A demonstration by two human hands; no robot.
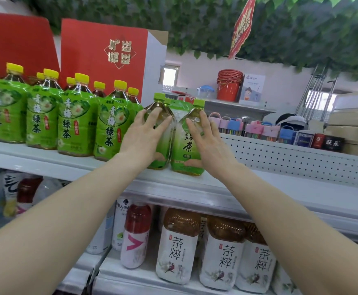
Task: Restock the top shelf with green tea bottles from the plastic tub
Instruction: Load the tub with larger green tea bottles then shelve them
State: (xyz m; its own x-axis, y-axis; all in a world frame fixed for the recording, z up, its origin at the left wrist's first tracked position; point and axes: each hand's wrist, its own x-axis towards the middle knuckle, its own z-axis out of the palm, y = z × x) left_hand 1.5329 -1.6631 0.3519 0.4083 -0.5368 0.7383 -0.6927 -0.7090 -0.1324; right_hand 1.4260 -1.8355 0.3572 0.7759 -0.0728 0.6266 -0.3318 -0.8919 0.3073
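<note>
Two green tea bottles with light green caps stand upright side by side on the white top shelf (258, 184). My left hand (144, 135) wraps around the left bottle (165, 145), fingers spread over its shoulder. My right hand (207, 141) grips the right bottle (187, 143), thumb low on its label. A third green cap (167, 101) peeks out behind them. The plastic tub is out of view.
Several yellow-capped green tea bottles (76, 120) fill the shelf to the left, touching the left bottle's side. Red boxes (103, 54) stand behind them. A perforated white panel (290, 158) runs along the right. White-labelled tea bottles (178, 248) fill the shelf below.
</note>
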